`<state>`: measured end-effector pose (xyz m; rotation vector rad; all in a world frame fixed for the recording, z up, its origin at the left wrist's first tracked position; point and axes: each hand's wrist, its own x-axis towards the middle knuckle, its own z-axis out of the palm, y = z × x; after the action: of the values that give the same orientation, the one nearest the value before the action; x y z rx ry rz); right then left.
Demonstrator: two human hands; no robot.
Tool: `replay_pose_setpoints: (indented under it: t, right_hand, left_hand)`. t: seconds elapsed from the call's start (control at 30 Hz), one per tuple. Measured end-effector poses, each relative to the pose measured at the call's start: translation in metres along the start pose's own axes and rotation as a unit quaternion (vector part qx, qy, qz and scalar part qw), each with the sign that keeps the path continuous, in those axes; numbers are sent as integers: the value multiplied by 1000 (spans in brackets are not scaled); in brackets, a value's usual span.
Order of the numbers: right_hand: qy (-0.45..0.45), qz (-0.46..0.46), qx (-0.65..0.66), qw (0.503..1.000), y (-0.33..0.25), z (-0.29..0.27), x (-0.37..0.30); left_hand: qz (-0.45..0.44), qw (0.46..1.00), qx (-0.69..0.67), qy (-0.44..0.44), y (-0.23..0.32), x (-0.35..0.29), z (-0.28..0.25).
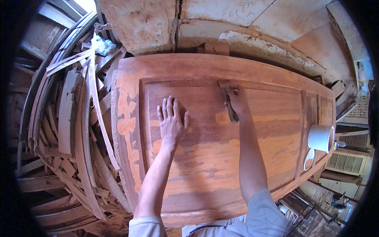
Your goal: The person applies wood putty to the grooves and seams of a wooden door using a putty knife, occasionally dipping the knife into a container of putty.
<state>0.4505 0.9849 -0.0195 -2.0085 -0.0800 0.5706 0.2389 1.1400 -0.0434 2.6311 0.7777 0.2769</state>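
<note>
A large wooden panel door lies flat before me, with orange filler smeared in streaks over much of its brown wood. My left hand rests on the recessed panel at its left part, palm down and fingers spread, holding nothing. My right hand is closed round a putty knife. The knife's broad blade end touches or lies close to the far moulding of the panel, and its handle points back toward me. Whether filler sits on the blade, I cannot tell.
A white bucket stands at the door's right end, beside a white lid with an orange-brown patch. Scrap wood is heaped at the left, with a plastic bag on it. Large dusty slabs lie beyond the far edge.
</note>
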Motion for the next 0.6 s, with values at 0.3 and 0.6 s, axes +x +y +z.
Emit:
replay_pose_setpoints:
  t: [0.3,0.6]
  right_hand:
    - [-105,-65,10,992,-26,-88,31]
    - [-121,-432,-652,611,-91,-48,80]
  left_hand:
    - [7,1000,-4,3,-1,-1,-2]
    - [0,1000,-9,8,3,1,-2]
